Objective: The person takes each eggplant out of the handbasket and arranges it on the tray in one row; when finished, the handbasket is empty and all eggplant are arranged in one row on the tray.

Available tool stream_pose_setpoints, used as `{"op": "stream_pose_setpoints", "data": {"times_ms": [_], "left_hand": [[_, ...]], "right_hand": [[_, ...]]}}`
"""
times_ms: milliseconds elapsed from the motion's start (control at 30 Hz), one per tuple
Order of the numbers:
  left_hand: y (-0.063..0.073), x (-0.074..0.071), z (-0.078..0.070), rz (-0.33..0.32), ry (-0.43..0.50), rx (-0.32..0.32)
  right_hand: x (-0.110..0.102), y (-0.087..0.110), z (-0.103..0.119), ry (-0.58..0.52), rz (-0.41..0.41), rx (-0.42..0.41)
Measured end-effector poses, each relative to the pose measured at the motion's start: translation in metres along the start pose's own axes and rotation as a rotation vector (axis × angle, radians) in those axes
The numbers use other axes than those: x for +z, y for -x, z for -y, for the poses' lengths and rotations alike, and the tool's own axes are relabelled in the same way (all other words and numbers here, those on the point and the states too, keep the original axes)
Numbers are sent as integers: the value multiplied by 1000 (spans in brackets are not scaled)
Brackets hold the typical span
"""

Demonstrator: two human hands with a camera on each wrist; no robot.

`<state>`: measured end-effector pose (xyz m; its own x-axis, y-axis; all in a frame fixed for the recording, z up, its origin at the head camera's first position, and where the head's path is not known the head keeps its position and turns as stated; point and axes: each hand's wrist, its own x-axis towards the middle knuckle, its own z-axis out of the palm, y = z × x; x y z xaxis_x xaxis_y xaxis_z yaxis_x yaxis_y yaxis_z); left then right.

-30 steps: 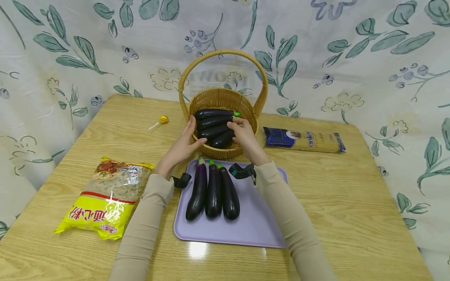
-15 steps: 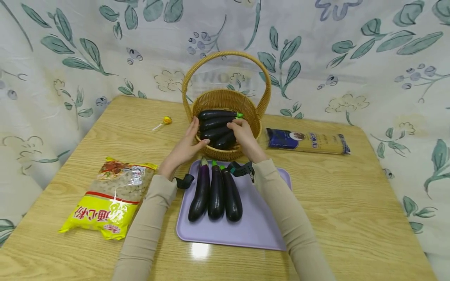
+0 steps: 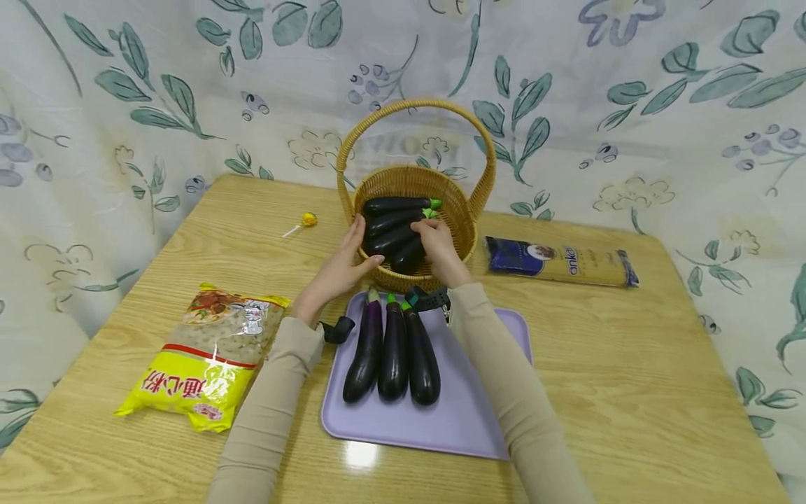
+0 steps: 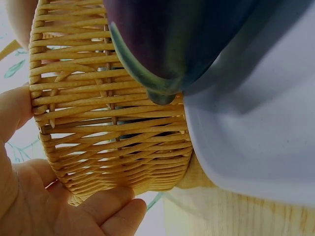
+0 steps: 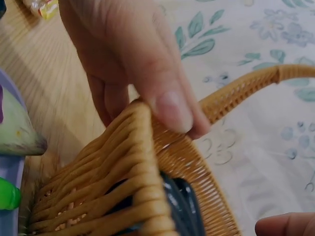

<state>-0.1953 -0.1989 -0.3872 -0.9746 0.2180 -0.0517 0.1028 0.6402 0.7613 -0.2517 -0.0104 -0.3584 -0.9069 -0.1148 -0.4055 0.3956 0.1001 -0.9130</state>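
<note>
A wicker basket (image 3: 409, 180) with a tall handle holds several dark eggplants (image 3: 395, 204), their green ends to the right. My left hand (image 3: 336, 269) holds the basket's left side. In the left wrist view its thumb touches the rim, with fingers against the weave. Reaching over the front right rim, my right hand (image 3: 441, 248) pinches one eggplant's end (image 3: 403, 236) between thumb and forefinger; the rim partly blocks this in the right wrist view. Three more eggplants (image 3: 393, 357) lie side by side on a lilac tray (image 3: 466, 413) in front.
A yellow bag of pasta (image 3: 204, 357) lies at the left. Behind it is a yellow lollipop (image 3: 308, 220) with a white stick. To the right of the basket lies a blue and clear spaghetti packet (image 3: 560, 261). Flowered cloth (image 3: 252, 91) hangs behind the wooden table (image 3: 617, 364).
The head view has shifted, so everything sits slightly farther right and lower. My right hand has moved a little left inside the basket, and more of one green eggplant cap shows. The left hand stays.
</note>
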Motion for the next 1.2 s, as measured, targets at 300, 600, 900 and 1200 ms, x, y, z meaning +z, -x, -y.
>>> {"op": "stream_pose_setpoints", "data": {"times_ms": [300,600,900,1200], "left_hand": [[2,1,0,6,19,-5],[1,3,1,9,30,-4],[1,1,0,-2,23,9],[0,2,3,9,30,-1]], "right_hand": [[4,-17,-6,-28,-69,70],[11,-23,-7,-78,-67,68],[7,-23,-5,-152,-48,53],[-9,-9,6,-400,67,-53]]}}
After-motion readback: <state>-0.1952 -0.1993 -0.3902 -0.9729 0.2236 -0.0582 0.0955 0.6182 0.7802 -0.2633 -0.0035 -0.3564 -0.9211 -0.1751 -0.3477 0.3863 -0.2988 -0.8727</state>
